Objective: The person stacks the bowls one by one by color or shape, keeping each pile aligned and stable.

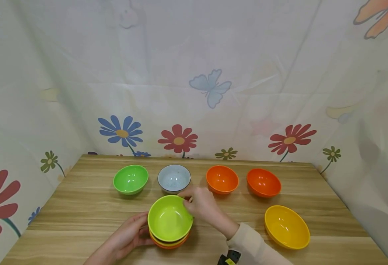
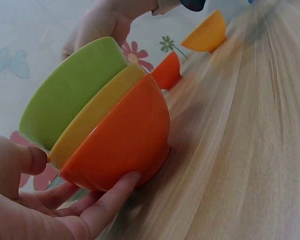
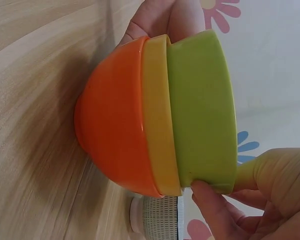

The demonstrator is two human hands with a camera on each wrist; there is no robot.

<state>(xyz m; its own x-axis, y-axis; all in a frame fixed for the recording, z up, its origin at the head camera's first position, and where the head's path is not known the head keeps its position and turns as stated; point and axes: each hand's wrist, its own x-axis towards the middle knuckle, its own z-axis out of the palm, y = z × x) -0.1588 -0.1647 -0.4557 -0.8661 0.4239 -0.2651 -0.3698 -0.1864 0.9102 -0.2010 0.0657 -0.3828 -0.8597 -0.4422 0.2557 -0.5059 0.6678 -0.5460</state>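
Nearest the person: pale sleeve [image 1: 251,244] on the right arm, black device [image 1: 231,256] beside it, at 4 o'clock from the stack of three bowls, taking 12 as straight ahead of the person. Left hand [image 1: 130,233] between 8 and 9 o'clock: partly curled, cupping the side of the stack, thumb at the middle rim, fingers against the wall of the bottom orange bowl [image 3: 115,120]. Right hand [image 1: 198,204] at 2 o'clock: nearly closed, thumb and fingers pinching the rim of the lime bowl [image 1: 170,219]. Stack is at the near part of the wood-grain table [image 1: 91,191], a little left of centre, mouths up: orange lowest, middle yellow bowl [image 3: 160,117] nested in it with only a band showing, lime uppermost and sitting well proud. Whether the orange foot touches the wood, I cannot tell. At 3 o'clock, well apart: separate yellow bowl [image 1: 287,227], mouth up. Farther back, a row of four, mouths up: green bowl [image 1: 130,179] at 11, dark-rimmed grey bowl [image 1: 174,178] at 12, far orange bowl [image 1: 222,179] between 1 and 2, red-orange bowl [image 1: 264,183] at 2. Beyond the table edge, pale backdrop [image 1: 167,73]: blue flower [image 1: 121,133] at 11, red flower [image 1: 178,140] near 12, light-blue butterfly [image 1: 210,86] higher, towards 1.
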